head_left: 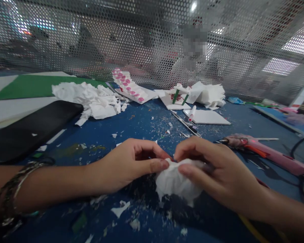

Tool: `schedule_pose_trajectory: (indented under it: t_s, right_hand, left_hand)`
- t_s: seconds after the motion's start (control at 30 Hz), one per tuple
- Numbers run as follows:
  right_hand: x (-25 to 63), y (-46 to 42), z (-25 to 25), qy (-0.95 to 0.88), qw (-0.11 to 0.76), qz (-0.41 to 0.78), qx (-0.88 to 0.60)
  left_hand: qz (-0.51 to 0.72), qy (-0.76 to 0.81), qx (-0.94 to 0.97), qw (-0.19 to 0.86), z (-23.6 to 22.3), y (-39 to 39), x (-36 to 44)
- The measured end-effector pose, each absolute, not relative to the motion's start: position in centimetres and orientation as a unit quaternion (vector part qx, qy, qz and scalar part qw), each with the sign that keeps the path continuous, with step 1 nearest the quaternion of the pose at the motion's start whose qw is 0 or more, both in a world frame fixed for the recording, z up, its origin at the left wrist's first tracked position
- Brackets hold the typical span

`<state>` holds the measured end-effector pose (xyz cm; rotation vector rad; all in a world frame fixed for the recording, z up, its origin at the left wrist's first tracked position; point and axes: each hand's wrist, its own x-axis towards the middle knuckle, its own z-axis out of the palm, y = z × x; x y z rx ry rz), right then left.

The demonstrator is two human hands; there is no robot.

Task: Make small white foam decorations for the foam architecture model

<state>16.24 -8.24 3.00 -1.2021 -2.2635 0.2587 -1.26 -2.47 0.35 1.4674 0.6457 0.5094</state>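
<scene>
Both my hands meet over the blue table near its front edge. My left hand (128,163) pinches the top of a small crumpled wad of white tissue (173,184) between thumb and fingers. My right hand (212,172) grips the same wad from the right, fingers curled over it and thumb pressed on its side. The wad hangs slightly below the fingers, close to the tabletop. A bracelet (8,190) circles my left wrist.
A pink glue gun (266,153) lies right of my hands with a black cable (302,168). Behind are a heap of white tissue (91,98), a black pad (32,130), green sheet (35,86), a strip with pink dots (130,87), white cards and a marker (192,113). Scraps litter the blue table (142,125). Perforated metal screen (152,44) stands behind.
</scene>
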Motion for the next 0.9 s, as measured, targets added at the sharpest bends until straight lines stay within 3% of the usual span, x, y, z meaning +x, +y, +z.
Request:
schedule_pose_trajectory:
  t_s: [0.2,0.67,0.9]
  right_hand:
    - [16.42,-8.30,2.94,-0.876,0.260,0.099,-0.395]
    - [16.57,-8.50,2.55,-0.925,0.189,-0.077,-0.321]
    - [16.05,-8.41,2.16,-0.904,0.238,-0.033,-0.353]
  left_hand:
    - [0.221,0.297,0.658,0.656,0.24,-2.32,-1.33]
    - [0.207,0.260,0.660,0.674,0.13,-2.66,-1.22]
    - [0.226,0.276,0.688,0.632,0.29,-2.84,-1.20]
